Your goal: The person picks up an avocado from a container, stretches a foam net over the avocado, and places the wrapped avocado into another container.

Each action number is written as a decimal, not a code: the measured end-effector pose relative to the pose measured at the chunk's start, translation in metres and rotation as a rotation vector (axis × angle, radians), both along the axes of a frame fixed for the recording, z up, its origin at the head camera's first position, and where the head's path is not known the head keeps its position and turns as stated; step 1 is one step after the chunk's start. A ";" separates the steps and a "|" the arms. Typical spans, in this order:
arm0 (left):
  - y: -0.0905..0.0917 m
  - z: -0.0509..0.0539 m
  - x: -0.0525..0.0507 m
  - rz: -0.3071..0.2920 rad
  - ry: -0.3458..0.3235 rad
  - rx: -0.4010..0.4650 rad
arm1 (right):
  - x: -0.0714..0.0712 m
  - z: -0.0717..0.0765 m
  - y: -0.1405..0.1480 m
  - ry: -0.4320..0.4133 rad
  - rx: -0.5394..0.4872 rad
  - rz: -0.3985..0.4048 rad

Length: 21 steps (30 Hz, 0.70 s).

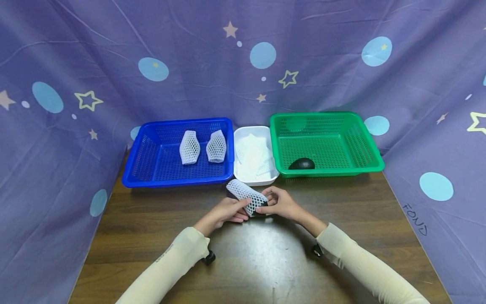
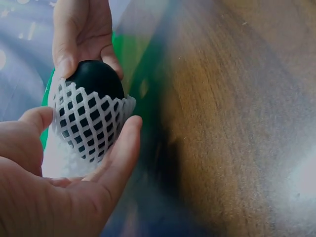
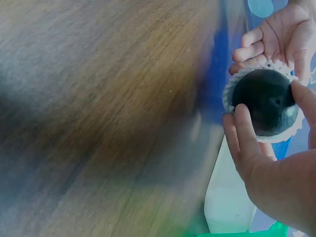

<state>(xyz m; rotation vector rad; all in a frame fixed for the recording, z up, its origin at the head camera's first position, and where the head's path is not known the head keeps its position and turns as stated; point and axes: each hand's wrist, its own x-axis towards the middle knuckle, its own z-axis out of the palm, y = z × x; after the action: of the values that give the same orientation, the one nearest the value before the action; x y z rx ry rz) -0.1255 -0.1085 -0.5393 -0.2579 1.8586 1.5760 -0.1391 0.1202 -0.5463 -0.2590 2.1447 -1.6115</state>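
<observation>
Table: brown wood, purple curtain behind
Left hand: fingers hold white foam net
Right hand: thumb and fingers grip dark avocado
Avocado spot: partly inside the net, near the white tray

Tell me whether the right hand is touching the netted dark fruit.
Touching: the right wrist view shows the right hand with fingertips on the dark fruit.
</observation>
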 end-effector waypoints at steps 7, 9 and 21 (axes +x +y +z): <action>0.003 -0.005 0.000 0.000 0.017 0.061 | 0.005 -0.002 0.007 0.024 -0.050 0.108; 0.004 -0.005 0.000 -0.017 0.032 0.067 | 0.007 -0.002 0.007 0.036 -0.057 0.131; 0.005 0.003 0.002 -0.083 0.086 0.109 | 0.011 0.005 0.008 0.137 -0.079 0.133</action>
<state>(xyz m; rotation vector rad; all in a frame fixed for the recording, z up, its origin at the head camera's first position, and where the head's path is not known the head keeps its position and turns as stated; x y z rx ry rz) -0.1237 -0.1031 -0.5360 -0.0646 1.8162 1.6482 -0.1282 0.1281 -0.5414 -0.5397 2.1165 -1.6454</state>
